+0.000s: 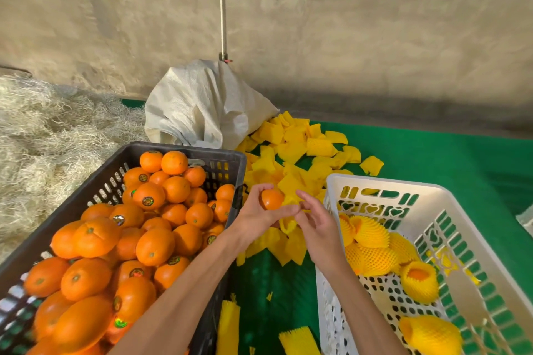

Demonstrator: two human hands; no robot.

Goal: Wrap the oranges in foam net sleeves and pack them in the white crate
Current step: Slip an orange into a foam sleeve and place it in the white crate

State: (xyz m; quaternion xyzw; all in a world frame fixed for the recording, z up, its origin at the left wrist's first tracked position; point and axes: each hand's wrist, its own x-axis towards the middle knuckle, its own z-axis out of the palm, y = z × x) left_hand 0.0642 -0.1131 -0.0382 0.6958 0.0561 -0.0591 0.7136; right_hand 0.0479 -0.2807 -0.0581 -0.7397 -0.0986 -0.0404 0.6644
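Yellow-sleeved oranges (372, 256) in white crate (473, 204): five.

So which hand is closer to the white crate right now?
Right. The right hand hovers just beside the white crate's near-left rim, fingers at a yellow sleeve. The left hand, holding an orange, is farther left, by the black crate.

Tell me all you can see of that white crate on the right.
The white crate looks like plastic, its walls and floor pierced with slots, hearts and round holes. It sits upright on the green mat, right of the loose yellow sleeves. It is mostly unfilled: several oranges in yellow foam net lie inside.
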